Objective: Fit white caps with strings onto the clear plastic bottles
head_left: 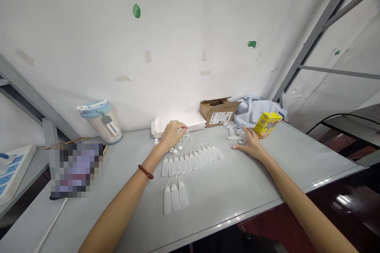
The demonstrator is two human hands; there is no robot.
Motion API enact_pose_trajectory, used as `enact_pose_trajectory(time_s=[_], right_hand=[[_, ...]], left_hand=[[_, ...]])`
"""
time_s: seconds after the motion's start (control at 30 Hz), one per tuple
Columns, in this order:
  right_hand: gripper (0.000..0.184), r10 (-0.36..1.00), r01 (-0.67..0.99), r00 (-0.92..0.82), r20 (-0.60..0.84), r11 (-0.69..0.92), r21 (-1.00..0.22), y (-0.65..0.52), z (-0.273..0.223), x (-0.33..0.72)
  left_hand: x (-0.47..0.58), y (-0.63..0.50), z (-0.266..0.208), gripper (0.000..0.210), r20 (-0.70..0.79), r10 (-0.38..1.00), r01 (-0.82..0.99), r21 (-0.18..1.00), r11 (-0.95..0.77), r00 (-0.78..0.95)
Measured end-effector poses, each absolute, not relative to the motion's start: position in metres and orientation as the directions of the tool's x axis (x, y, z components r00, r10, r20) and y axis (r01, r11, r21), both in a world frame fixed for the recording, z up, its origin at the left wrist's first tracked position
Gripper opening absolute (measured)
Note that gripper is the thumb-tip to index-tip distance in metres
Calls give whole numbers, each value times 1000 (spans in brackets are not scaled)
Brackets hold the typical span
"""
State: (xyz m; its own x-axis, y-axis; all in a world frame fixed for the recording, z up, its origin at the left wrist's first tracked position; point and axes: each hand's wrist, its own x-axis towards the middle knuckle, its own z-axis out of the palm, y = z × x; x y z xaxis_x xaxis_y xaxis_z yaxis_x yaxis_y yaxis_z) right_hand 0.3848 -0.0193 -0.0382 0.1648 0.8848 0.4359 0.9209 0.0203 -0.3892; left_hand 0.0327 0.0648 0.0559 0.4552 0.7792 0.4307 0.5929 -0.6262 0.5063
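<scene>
My left hand (173,132), with a dark red bead bracelet (145,172) on its wrist, is over a small heap of white stringy pieces (186,137). Its fingers are pinched together, and whatever they hold is too small to make out. Small white caps (177,149) lie just below it. My right hand (252,144) reaches with fingers spread over loose translucent bottles (234,134), partly hiding them. Between my arms, a row of small white squeeze bottles (191,161) with thin curved tubes lies on the table. Three similar bottles (175,197) lie nearer to me.
Behind my left hand is a stack of white trays (190,120). An open cardboard box (221,112), blue cloth (255,110) and yellow carton (267,124) stand along the back right. A lidded tumbler (102,122) and a blurred-out phone-like device (78,170) are on the left of the grey table (225,201).
</scene>
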Motion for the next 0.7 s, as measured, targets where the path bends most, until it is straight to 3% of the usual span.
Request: enact_pose_trajectory(time_s=[0.3, 0.5, 0.7], right_hand=[[84, 854, 948, 150, 498, 19, -317, 13, -40, 381], [82, 824, 901, 271, 498, -35, -432, 13, -40, 365], [81, 844, 880, 235, 481, 25, -474, 23, -39, 343]], left_hand=[[15, 44, 53, 14, 416, 838, 540, 641, -546, 354], [-4, 23, 41, 15, 399, 889, 488, 743, -457, 225], [-13, 11, 35, 19, 378, 916, 443, 804, -396, 132]])
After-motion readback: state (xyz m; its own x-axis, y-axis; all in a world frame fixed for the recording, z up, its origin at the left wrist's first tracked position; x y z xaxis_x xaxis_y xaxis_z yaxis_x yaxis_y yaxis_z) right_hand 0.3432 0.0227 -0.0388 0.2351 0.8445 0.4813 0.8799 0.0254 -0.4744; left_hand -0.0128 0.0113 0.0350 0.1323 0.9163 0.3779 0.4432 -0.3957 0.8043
